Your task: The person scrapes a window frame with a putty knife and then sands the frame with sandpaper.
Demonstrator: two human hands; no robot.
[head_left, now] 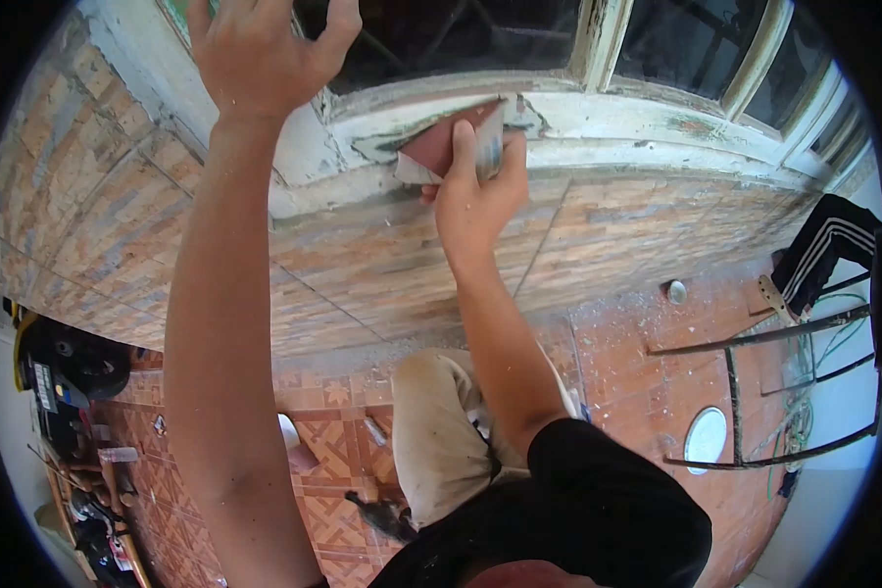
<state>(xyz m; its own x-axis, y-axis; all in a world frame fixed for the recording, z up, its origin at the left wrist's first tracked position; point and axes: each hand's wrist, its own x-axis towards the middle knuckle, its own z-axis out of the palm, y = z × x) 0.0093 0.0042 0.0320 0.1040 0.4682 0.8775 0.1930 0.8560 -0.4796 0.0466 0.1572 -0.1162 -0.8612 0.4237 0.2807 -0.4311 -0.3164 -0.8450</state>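
My right hand (478,201) grips a folded sheet of sandpaper (431,149), reddish-brown on one face and pale with print on the other. The thumb lies over the sheet, which overlaps the lower rail of a white window frame (372,125) with chipped, worn paint. Up at the top left, my left hand (265,49) is raised beside the window's left upright, thumb spread away from the fingers. Its fingertips run past the top of the view, and nothing shows in it.
Stone-patterned tiles (402,265) cover the wall below the sill. A dark metal frame (735,392) stands at right near another person's striped trouser leg (821,250). A small can (676,291) and white lid (706,439) sit on the debris-strewn floor. Tools (108,480) lie at left.
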